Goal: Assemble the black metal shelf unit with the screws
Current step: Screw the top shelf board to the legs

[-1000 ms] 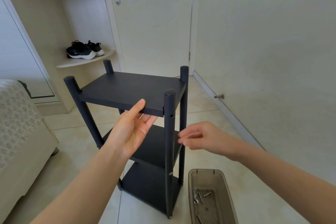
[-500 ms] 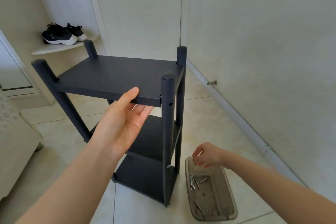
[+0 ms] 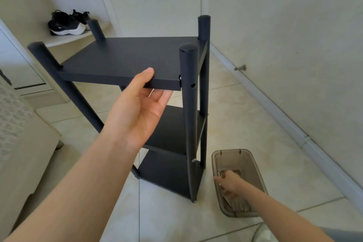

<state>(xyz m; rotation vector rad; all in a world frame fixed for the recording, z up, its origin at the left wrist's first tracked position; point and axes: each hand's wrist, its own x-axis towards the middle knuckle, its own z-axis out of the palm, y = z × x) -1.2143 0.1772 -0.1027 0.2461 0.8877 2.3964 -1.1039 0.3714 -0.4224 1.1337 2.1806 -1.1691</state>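
Observation:
The black metal shelf unit stands on the tiled floor with three boards between four round posts. My left hand (image 3: 137, 112) holds the front edge of the top board (image 3: 125, 59), thumb on top and fingers underneath. The front right post (image 3: 188, 104) shows an empty screw hole (image 3: 193, 85) level with that board and a silver screw (image 3: 194, 160) lower down. My right hand (image 3: 228, 182) reaches down into the brown translucent tray (image 3: 253, 161) on the floor, fingers among the loose screws (image 3: 220, 172). Whether it holds one is hidden.
A wall with a skirting board runs along the right, a door stop (image 3: 240, 68) sticking out of it. Black shoes (image 3: 66, 23) sit on a low corner shelf behind the unit. A pale upholstered piece (image 3: 19, 133) fills the left side. A closed door stands behind.
My right hand went from beside the front right post down into the screw tray. My left hand stayed on the top board. The camera tilted downward.

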